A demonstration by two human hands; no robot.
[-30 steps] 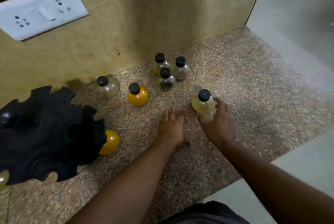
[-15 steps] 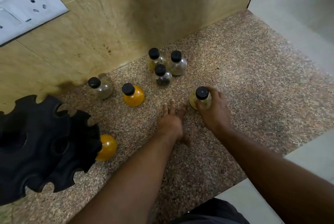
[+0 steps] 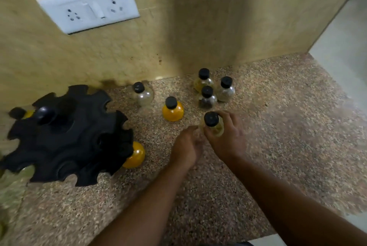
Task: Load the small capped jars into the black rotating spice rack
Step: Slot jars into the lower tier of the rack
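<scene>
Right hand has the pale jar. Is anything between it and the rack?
Yes. The left hand lies right beside the jar, on the side toward the rack. An orange jar stands just behind that line, and a second orange jar sits at the rack's nearest edge. The right hand grips the jar.

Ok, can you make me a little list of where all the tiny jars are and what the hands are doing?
right hand: grips the pale yellow jar
left hand: close beside that jar, holding nothing
black spice rack: on the left, with a tucked orange jar under its right edge
not yet loaded: loose orange jar, clear jar, cluster of three jars by the wall
surface: speckled granite counter
</scene>
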